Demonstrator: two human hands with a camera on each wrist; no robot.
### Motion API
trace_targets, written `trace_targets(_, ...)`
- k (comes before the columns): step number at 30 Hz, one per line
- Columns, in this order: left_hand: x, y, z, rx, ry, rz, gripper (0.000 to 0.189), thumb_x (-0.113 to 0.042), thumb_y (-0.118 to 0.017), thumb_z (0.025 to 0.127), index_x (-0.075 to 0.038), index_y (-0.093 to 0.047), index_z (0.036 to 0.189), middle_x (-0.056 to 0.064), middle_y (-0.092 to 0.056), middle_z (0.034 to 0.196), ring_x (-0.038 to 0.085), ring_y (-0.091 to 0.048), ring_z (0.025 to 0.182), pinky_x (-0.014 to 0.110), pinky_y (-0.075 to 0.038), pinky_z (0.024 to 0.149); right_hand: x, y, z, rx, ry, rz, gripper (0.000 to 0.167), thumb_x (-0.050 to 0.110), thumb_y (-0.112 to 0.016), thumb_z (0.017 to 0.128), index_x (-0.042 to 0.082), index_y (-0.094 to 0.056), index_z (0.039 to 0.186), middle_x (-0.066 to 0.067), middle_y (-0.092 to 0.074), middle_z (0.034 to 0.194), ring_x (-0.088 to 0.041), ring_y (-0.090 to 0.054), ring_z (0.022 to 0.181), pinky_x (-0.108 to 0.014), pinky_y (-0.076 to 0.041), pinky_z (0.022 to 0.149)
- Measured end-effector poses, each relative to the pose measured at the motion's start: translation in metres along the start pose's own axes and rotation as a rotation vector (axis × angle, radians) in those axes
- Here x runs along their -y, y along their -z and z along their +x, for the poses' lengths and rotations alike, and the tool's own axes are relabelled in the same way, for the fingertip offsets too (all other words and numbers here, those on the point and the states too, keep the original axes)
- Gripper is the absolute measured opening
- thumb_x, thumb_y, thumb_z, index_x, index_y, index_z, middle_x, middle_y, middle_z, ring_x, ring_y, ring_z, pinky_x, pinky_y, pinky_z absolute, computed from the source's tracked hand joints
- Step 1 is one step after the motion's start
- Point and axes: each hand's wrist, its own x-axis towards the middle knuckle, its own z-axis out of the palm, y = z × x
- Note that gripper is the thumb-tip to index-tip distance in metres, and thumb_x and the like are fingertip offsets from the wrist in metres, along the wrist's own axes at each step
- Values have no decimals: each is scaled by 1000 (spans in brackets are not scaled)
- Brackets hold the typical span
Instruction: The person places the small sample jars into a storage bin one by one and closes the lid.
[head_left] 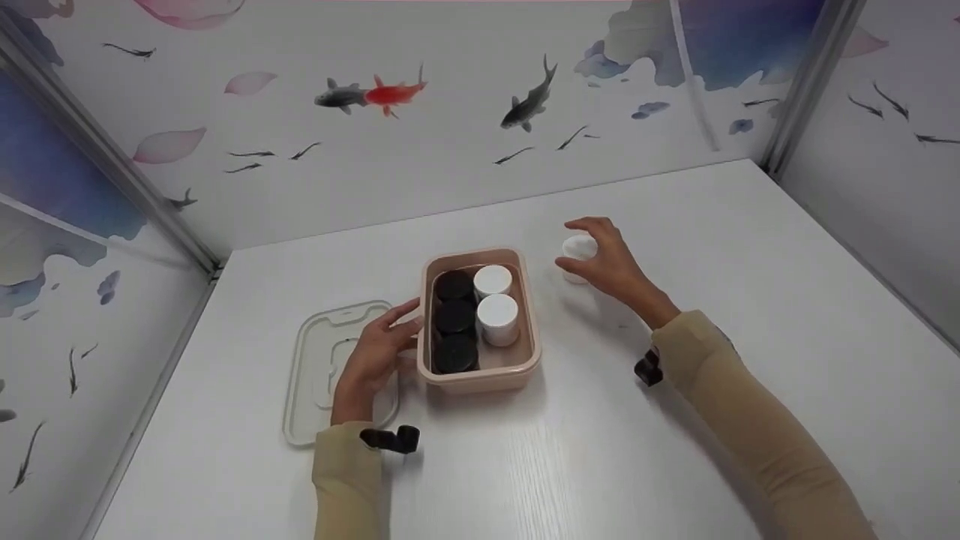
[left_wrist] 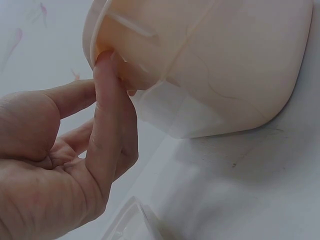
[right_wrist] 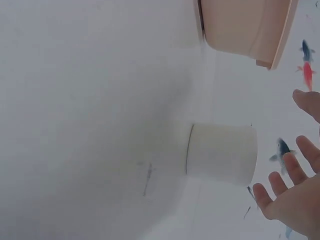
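Note:
A pink plastic box stands on the table with several lidded jars inside. Black-lidded jars line its left side, and two white jars stand on the right. My left hand is at the box's left side, its fingertips touching the outer wall just under the rim in the left wrist view. Beyond the box to the right, a single white jar stands upright on the table. My right hand is spread around its top, thumb and fingers apart; the right wrist view shows a gap between fingers and jar.
A pale, translucent lid lies flat on the table left of the box, partly under my left hand and forearm. White panels printed with fish enclose the table at the back and sides.

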Motion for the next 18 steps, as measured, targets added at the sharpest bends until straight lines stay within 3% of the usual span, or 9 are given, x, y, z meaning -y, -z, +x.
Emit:
trace_targets(5, -1, 0, 0, 2, 3, -2, 48, -29, -66, 98, -25, -54, 144, 15, -68, 127, 22, -71, 102, 35, -59, 74, -9, 2, 7, 33, -92, 2, 70, 27, -79, 88, 11, -46, 148, -17, -32, 158, -36, -27, 150, -55, -23, 122)
trace_targets(11, 0, 0, 1, -3, 16, -4, 47, -28, -66, 98, -27, -55, 144, 14, -68, 128, 22, -71, 104, 36, -59, 75, -17, 2, 15, 97, -205, 59, 80, 27, -78, 88, 11, -35, 154, -19, -25, 162, -39, -24, 151, -56, -25, 121)
trace_targets(18, -1, -1, -1, -2, 4, -13, 48, -26, -65, 99, -24, -53, 145, 14, -70, 122, 19, -72, 96, 33, -59, 69, -25, 4, 18, 153, -295, 111, 87, 26, -78, 88, 11, -28, 157, -17, -24, 163, -38, -25, 151, -54, -26, 121)
